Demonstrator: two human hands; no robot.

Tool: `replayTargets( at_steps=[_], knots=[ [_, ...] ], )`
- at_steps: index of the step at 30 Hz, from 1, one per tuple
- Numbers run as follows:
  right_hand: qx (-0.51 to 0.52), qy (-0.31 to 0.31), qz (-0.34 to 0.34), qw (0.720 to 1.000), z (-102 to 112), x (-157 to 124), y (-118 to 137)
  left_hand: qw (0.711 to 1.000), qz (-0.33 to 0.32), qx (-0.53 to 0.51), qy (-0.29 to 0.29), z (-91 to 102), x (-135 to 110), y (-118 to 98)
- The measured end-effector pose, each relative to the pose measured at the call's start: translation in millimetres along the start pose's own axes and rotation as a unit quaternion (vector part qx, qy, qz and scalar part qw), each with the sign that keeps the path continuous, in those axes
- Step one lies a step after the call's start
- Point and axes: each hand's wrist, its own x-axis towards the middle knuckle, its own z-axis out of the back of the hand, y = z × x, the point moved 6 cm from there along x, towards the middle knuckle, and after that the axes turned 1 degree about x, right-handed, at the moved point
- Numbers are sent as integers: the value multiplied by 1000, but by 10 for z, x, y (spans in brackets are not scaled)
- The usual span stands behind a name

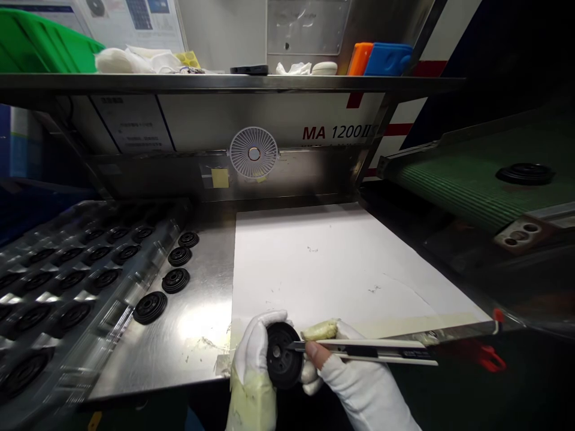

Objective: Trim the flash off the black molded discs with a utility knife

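Observation:
My left hand [257, 356], in a white glove with a yellowish palm, is closed on the edge of a round black plastic part [285, 364] near the front edge of the bench. The part is tilted so its face with small holes shows. Gripped in my right hand [335, 365] is a utility knife [381, 351] with a white and black handle. Its tip lies at the middle of the black part's face. The right glove leaves the thumb tip bare. Several like black parts, one of them a ridged disc [150, 307], stand in a row on the steel at the left.
A clear plastic tray [130, 293] with black parts in its pockets fills the left. White paper [309, 269] with dark scraps covers the bench middle. A small fan [254, 153] hangs under the shelf [287, 84]. A green conveyor [471, 173] carries another black part [525, 174].

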Motion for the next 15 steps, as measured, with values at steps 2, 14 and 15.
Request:
replayTargets(
  at_steps=[2, 14, 15],
  knots=[
    [1, -2, -14, 1000, 5, 4, -27, 998, -49, -15, -21, 5, -38, -4],
    [28, 41, -53, 997, -22, 29, -152, 983, -153, 52, -86, -251, -582, -366],
    [33, 47, -48, 997, -29, 33, -147, 978, -163, 77, -104, -238, -612, -416]
  ],
)
